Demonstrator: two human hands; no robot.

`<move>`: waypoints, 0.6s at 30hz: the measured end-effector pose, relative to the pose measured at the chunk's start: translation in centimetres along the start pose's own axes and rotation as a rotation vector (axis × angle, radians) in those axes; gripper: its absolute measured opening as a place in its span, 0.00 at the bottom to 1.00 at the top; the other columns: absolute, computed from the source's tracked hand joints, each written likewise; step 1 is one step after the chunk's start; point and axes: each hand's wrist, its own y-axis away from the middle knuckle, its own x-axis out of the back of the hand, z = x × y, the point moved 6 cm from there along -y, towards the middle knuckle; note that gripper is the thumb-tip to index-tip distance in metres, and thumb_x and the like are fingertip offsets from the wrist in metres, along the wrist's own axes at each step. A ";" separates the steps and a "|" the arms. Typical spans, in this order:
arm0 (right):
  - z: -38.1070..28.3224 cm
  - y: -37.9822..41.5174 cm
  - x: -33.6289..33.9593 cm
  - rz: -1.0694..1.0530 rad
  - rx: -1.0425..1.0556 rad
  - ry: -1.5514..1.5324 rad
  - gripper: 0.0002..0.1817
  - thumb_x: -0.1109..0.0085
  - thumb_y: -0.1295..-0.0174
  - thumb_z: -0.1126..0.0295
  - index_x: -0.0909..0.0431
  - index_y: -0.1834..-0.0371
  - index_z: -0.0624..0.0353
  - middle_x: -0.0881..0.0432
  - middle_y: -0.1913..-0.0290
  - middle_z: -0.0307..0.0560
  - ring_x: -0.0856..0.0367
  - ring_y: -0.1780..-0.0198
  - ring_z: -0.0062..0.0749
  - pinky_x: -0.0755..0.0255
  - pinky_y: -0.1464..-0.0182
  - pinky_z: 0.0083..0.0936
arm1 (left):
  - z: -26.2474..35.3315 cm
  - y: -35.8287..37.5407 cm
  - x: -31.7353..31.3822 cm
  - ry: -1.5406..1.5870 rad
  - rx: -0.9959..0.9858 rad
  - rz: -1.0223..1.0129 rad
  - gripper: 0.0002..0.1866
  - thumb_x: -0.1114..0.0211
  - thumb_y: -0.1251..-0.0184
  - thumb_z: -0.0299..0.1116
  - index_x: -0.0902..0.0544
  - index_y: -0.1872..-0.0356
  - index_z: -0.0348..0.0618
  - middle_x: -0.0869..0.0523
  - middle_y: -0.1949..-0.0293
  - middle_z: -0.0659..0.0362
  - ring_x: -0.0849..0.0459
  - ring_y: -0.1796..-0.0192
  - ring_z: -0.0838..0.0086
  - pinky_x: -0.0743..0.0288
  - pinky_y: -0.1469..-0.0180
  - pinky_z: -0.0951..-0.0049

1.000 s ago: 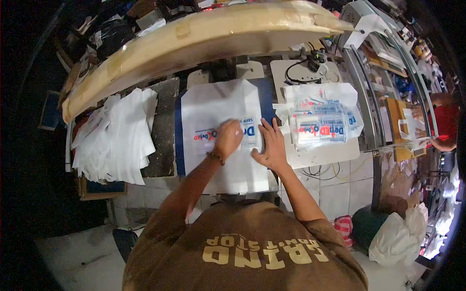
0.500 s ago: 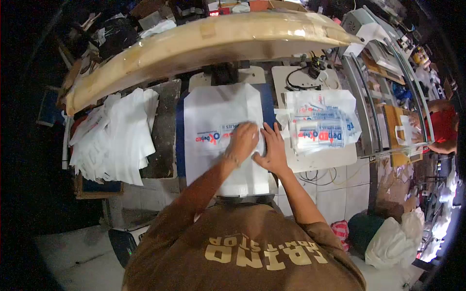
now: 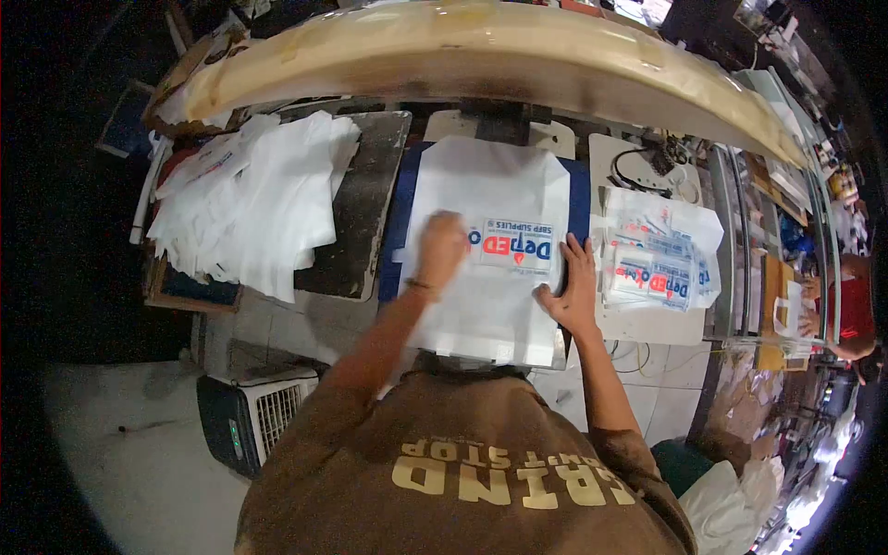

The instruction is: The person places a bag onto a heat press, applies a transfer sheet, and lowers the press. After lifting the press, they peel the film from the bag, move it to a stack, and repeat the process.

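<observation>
A white plastic-looking bag (image 3: 490, 314) printed with red and blue lettering lies flat on a dark blue board (image 3: 578, 199) in front of me. My left hand (image 3: 441, 248) is on the left half of the bag, curled and blurred by motion; whatever its fingers may hold is hidden. At the bag's right edge, my right hand (image 3: 575, 285) rests with thumb and fingers spread, touching the bag near the print.
A heap of white bags (image 3: 268, 194) lies at left on a dark board (image 3: 370, 213). Printed bags (image 3: 657, 254) are stacked at right on a pale board (image 3: 647, 328). A long tape-wrapped padded bar (image 3: 481, 55) spans the back. Another person's red sleeve (image 3: 856, 301) shows far right.
My left hand has moved left across the bag, uncovering more of the print. My right hand stays at the right edge. The whole view has shifted and tilted.
</observation>
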 end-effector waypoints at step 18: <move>-0.2 0.1 -0.3 -0.043 -0.007 0.014 0.43 0.31 0.58 0.67 0.31 0.32 0.64 0.36 0.23 0.59 0.50 0.19 0.65 0.55 0.20 0.55 | 5.5 0.9 -1.2 -0.097 -0.037 -0.008 0.06 0.37 0.43 0.25 0.18 0.65 0.37 0.16 0.61 0.48 0.17 0.52 0.53 0.24 0.47 0.52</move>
